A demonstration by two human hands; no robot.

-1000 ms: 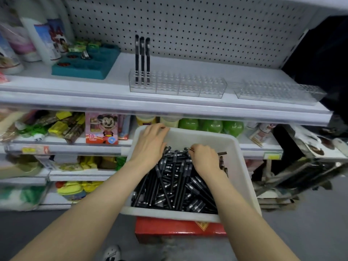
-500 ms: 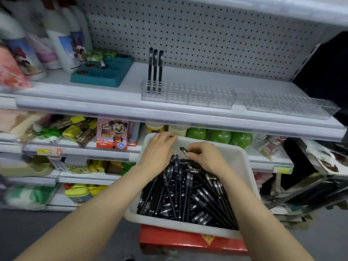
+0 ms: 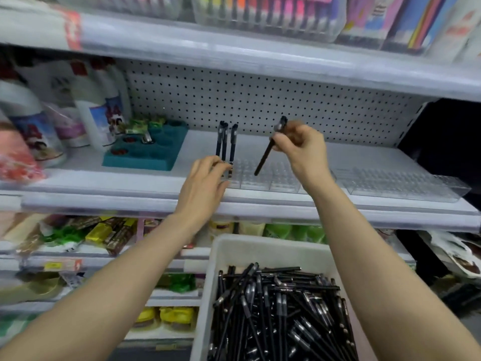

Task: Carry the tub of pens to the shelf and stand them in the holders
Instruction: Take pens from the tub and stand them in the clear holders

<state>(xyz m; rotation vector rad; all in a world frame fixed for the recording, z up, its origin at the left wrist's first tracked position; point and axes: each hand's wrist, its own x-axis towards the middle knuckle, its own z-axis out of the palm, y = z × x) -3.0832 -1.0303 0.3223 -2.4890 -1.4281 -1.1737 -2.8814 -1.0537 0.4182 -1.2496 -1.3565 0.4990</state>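
A white tub [image 3: 260, 250] full of black pens [image 3: 278, 308] sits low in front of me. On the shelf [image 3: 130, 194] stands a clear holder [image 3: 263, 178] with three black pens [image 3: 226, 142] upright at its left end. My left hand [image 3: 205, 178] rests against that left end, fingers on the holder's front corner. My right hand [image 3: 299, 147] is raised over the holder, shut on one black pen [image 3: 269, 149] that tilts with its tip down toward the holder's holes. A second clear holder [image 3: 400, 182] lies to the right.
A teal tray [image 3: 148, 152] with small items sits left of the holders, beside white bottles [image 3: 99, 110]. Pegboard backs the shelf. An upper shelf [image 3: 260, 56] overhangs with coloured marker packs. Lower shelves hold snacks and green items.
Both hands have left the tub and risen to the shelf. The right hand has taken up one pen; the left has gone to the holder. My view has tilted upward.
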